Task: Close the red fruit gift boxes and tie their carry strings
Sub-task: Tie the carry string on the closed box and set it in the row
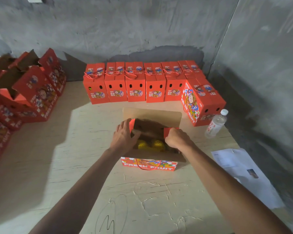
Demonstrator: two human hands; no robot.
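On the left of the table [41, 166], open boxes [29, 92] wait, flaps up. At centre stands my box [149, 163], yellow fruit [157, 144] showing; my left hand [123, 137] lies flat on its left flap [132, 124], pressing it inward, while my right hand [177, 138] grips the right flap [167, 131] to fold it. Behind, closed boxes [135, 83] stand tied; a bottle [216, 124] sits right.

Closed boxes [135, 81] behind open box [150, 159]
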